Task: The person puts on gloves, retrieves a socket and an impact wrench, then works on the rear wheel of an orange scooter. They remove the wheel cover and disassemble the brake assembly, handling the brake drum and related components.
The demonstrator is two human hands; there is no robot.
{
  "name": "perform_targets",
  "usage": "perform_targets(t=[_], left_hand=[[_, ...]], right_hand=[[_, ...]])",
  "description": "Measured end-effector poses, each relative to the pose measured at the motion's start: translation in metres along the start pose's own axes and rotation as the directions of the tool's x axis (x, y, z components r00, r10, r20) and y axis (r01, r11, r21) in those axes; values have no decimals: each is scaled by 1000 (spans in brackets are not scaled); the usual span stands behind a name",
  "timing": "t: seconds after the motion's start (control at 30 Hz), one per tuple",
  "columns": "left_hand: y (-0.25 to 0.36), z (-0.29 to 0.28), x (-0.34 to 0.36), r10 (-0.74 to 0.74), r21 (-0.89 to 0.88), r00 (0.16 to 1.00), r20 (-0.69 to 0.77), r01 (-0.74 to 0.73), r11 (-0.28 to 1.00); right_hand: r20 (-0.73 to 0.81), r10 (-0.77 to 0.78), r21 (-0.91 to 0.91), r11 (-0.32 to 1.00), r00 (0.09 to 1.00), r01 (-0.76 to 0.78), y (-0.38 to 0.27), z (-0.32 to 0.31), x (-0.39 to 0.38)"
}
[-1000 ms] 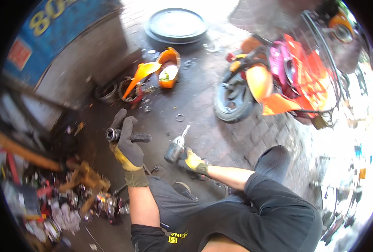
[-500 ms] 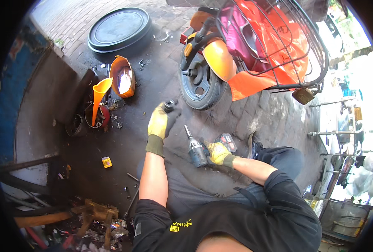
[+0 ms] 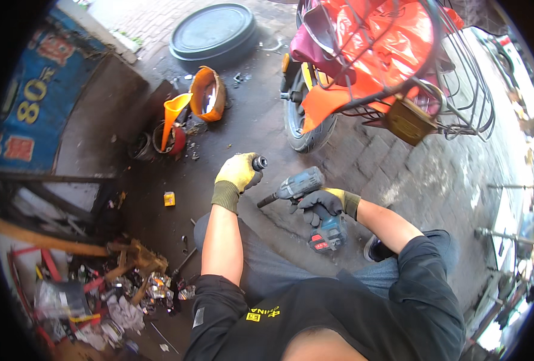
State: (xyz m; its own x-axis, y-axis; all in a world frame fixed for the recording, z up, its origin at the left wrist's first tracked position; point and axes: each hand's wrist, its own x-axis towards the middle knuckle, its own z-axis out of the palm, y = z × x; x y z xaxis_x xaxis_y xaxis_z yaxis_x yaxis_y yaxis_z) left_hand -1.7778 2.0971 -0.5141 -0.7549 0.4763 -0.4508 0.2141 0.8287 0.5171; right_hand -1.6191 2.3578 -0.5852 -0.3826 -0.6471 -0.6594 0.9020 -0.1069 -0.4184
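Note:
Both my hands wear yellow gloves with dark grey palms. My left hand [image 3: 237, 173] is closed around a dark cylindrical socket [image 3: 260, 163], whose round end shows beyond the fingers. In my right hand [image 3: 333, 201] is a blue-grey cordless impact wrench [image 3: 305, 182], gripped by its handle. The wrench's dark nose [image 3: 267, 200] points left and slightly toward me, just below my left hand and apart from the socket. Its battery [image 3: 328, 234] hangs below my right hand, over my legs.
Ahead stands a scooter wheel [image 3: 306, 129] under a wire basket [image 3: 441, 120] with orange bags and a padlock [image 3: 410, 120]. Leftward are an orange funnel [image 3: 172, 114], a cut orange container [image 3: 208, 94] and a small yellow box [image 3: 169, 199]. A round black lid [image 3: 213, 31] lies farther off.
My right hand has lifted and turned the impact wrench; its nose swung from pointing away to pointing left. My left hand has turned the socket's end rightward. The whole view has shifted.

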Motion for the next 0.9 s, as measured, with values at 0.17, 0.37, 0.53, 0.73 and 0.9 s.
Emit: perform_targets(t=[0.17, 0.37, 0.53, 0.73, 0.9], left_hand=[[39, -2, -32, -43, 119, 984, -175, 64, 991], [106, 12, -61, -153, 167, 953, -262, 201, 965], [142, 32, -49, -194, 158, 918, -347, 261, 952], [185, 72, -32, -199, 102, 947, -252, 230, 968], [245, 83, -16, -265, 172, 926, -269, 317, 933]], right_hand=[[-184, -209, -530, 844, 960, 82, -29, 14, -3], [-102, -122, -918, 394, 987, -46, -60, 8, -49], [402, -44, -633, 708, 915, 313, -91, -76, -91], [840, -252, -240, 621, 480, 746, -95, -155, -126], [668, -180, -354, 776, 722, 522, -90, -179, -129]])
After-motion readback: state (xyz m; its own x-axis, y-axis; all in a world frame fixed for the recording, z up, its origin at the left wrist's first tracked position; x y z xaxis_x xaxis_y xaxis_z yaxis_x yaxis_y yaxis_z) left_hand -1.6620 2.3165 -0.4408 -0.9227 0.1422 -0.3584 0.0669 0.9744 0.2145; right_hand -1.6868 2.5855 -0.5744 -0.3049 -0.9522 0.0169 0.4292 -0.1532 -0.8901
